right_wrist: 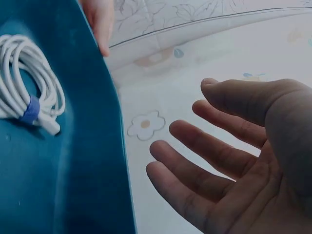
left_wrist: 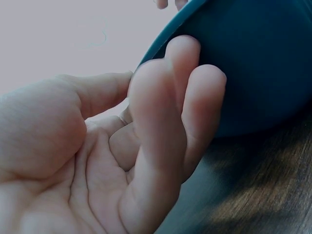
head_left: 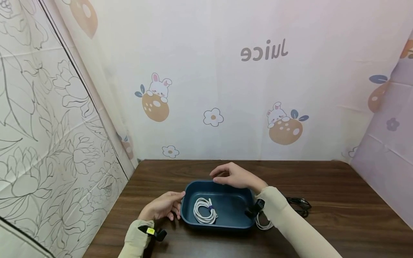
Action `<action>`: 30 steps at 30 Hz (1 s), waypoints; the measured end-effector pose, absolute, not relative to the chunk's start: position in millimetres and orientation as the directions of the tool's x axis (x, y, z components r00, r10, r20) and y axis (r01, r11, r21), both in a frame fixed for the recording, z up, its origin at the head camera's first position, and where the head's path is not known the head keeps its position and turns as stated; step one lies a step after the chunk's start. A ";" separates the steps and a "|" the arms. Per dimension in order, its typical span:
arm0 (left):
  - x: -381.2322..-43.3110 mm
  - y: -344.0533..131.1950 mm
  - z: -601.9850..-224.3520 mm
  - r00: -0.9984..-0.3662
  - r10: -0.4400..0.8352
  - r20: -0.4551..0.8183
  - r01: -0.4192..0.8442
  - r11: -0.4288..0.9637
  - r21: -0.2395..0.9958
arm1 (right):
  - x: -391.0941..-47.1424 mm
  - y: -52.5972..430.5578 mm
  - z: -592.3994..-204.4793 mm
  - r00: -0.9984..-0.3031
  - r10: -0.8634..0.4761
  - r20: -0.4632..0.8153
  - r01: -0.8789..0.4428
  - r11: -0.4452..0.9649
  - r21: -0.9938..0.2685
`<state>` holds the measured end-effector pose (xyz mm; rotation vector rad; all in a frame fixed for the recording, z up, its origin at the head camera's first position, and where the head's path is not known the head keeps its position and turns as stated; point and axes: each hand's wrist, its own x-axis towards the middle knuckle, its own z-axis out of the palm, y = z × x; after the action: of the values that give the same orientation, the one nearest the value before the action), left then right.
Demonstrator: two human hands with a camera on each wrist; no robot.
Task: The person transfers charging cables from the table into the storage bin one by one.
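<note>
A dark blue rectangular tray [head_left: 232,204] stands on the table. Inside it, toward the left, lies a coiled white cable [head_left: 201,216] with a purple strap [right_wrist: 30,110] round it. My left hand [head_left: 164,206] is at the tray's left end, its thumb touching the rim and its other fingers loosely bent outside the wall. In the left wrist view, those fingers [left_wrist: 156,112] partly hide the tray wall [left_wrist: 258,63]. Above the tray's far rim hovers my right hand [head_left: 237,175], holding nothing. The right wrist view shows its fingers [right_wrist: 204,146] spread and relaxed, apart from the tray.
Right of the tray, another white cable [head_left: 264,225] lies on the table, partly hidden by the right forearm. Beyond that forearm is a coiled black cable [head_left: 300,206]. The brown wooden table [head_left: 335,193] meets a printed curtain [head_left: 213,139] at its far edge.
</note>
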<state>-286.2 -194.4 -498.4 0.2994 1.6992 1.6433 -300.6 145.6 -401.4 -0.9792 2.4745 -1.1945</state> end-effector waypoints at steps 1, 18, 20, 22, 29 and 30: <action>-286.1 -194.4 -498.2 -0.696 0.631 -0.343 -0.324 0.151 0.934 | -300.2 146.8 -401.9 -0.751 -0.654 0.088 -0.478 0.447 -0.756; -286.5 -194.0 -499.3 -0.696 0.631 -0.343 -0.326 0.148 0.934 | -289.7 175.5 -406.7 -0.826 -0.531 0.188 -0.455 0.434 -0.777; -286.4 -194.1 -499.0 -0.697 0.630 -0.342 -0.327 0.146 0.934 | -287.8 179.5 -407.3 -0.835 -0.511 0.207 -0.452 0.421 -0.786; -286.4 -194.4 -498.8 -0.697 0.630 -0.342 -0.327 0.145 0.934 | -285.2 182.9 -407.4 -0.848 -0.481 0.223 -0.443 0.412 -0.796; -287.4 -194.6 -499.1 -0.693 0.632 -0.347 -0.329 0.150 0.932 | -279.4 195.2 -411.9 -0.887 -0.365 0.283 -0.428 0.423 -0.798; -287.7 -194.5 -499.1 -0.694 0.631 -0.346 -0.328 0.151 0.932 | -278.9 197.4 -413.4 -0.893 -0.347 0.287 -0.422 0.424 -0.801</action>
<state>-287.7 -194.5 -499.1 0.2938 1.6899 1.6426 -278.9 197.4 -413.4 -0.7346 2.7158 -1.5645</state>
